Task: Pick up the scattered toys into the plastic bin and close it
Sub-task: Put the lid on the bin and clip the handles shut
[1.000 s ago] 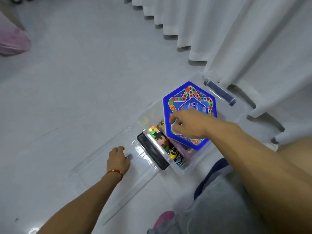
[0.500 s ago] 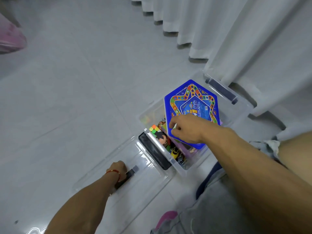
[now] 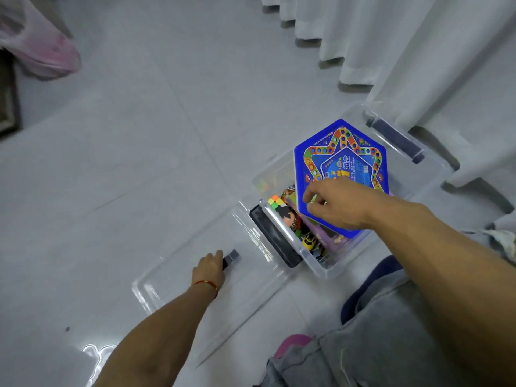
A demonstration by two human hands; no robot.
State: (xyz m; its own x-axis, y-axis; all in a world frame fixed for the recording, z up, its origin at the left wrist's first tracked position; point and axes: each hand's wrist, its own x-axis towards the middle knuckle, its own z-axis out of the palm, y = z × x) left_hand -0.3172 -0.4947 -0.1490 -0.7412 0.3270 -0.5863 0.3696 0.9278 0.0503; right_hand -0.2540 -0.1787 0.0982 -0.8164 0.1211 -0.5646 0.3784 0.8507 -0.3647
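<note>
A clear plastic bin stands on the floor at centre right, holding several toys, among them a colourful cube and a yellow toy car. A blue hexagonal game box lies tilted on top of them. My right hand rests on the box's near left part, its curled fingers pinching the edge. The bin's clear lid lies flat on the floor to the left of the bin. My left hand grips the dark handle on the lid.
Black latches sit on the bin's near end and far end. White curtains hang behind the bin on the right. A pink bag lies at the far left. My grey-trousered knee and a pink slipper are below.
My left hand moved from lying flat on the lid to gripping its dark handle. My right hand slid toward the game box's near edge.
</note>
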